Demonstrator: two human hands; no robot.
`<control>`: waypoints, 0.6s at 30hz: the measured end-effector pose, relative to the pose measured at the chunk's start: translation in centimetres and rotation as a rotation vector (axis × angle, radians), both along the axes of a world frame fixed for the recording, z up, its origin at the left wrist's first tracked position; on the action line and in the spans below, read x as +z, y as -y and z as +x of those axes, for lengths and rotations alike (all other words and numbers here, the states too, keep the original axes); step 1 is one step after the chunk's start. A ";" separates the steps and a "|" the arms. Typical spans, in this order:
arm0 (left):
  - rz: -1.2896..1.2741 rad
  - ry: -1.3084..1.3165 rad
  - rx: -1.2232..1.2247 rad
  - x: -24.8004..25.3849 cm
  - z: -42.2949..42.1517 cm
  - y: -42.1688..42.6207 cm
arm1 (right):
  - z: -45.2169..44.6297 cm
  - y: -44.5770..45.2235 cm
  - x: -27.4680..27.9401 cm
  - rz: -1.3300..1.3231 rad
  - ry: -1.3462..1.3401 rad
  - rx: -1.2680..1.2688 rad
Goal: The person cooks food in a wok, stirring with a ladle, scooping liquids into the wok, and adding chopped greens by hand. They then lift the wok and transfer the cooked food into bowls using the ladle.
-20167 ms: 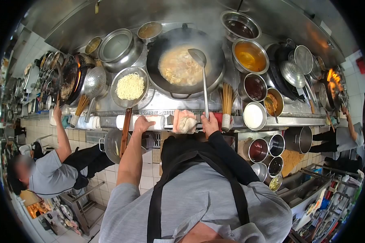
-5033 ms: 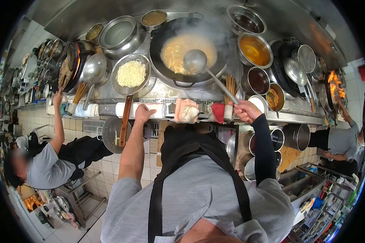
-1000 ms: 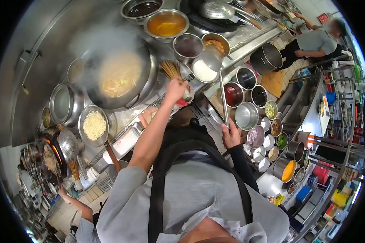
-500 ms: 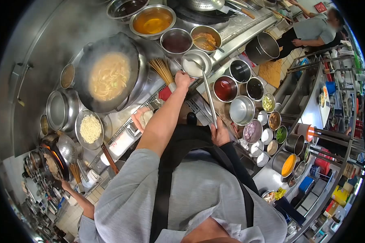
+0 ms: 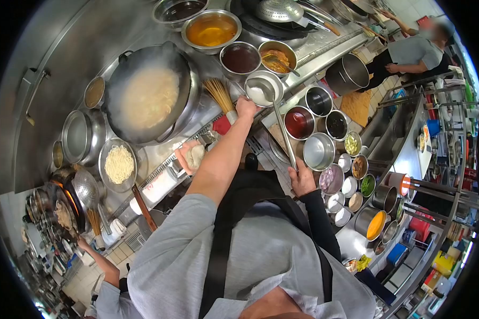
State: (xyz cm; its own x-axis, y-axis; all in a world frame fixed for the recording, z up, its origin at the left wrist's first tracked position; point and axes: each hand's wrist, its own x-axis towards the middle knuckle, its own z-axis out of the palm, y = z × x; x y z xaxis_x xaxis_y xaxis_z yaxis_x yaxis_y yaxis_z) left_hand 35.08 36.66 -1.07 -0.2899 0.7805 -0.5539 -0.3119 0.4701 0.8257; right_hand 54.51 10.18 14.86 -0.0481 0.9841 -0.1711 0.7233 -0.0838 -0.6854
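Observation:
My right hand (image 5: 303, 179) is closed round the lower end of a long metal ladle (image 5: 284, 133). The ladle's head dips into a small metal bowl (image 5: 277, 98) with white contents. At the near rim of that bowl, my left hand (image 5: 245, 108) is closed, its fingertips partly hidden. A bamboo wok brush (image 5: 218, 93) lies just left of my left hand. Farther left, a large black wok (image 5: 117, 122) holds pale noodles in cloudy, steaming broth (image 5: 150, 98). A plate of plain noodles (image 5: 118, 165) stands below the wok.
Bowls of amber liquid (image 5: 212, 30) and dark sauce (image 5: 240, 57) stand behind. To the right are pots of red sauce (image 5: 299, 123), dark liquids and several ingredient tubs. Co-workers are at the upper right (image 5: 415, 53) and lower left (image 5: 109, 271). A fire-lit wok (image 5: 64, 212) is lower left.
The view has shifted slightly. My right hand has moved up and right with the ladle's handle, while the ladle's head stays in the bowl. Steam over the wok is thicker.

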 end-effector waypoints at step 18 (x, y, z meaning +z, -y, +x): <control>-0.030 -0.123 -0.066 0.9 -0.1 -0.1 | 0.5 -3.2 7.0 -0.581 -0.541 -0.264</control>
State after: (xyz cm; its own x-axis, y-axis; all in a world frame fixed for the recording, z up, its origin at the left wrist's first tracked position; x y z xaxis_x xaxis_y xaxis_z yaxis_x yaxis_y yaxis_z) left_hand 34.94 36.75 -0.17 -0.3058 0.7834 -0.5411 -0.1773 0.5115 0.8408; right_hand 54.99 13.41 21.82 -0.0501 0.7365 -0.6745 0.2137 -0.6518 -0.7276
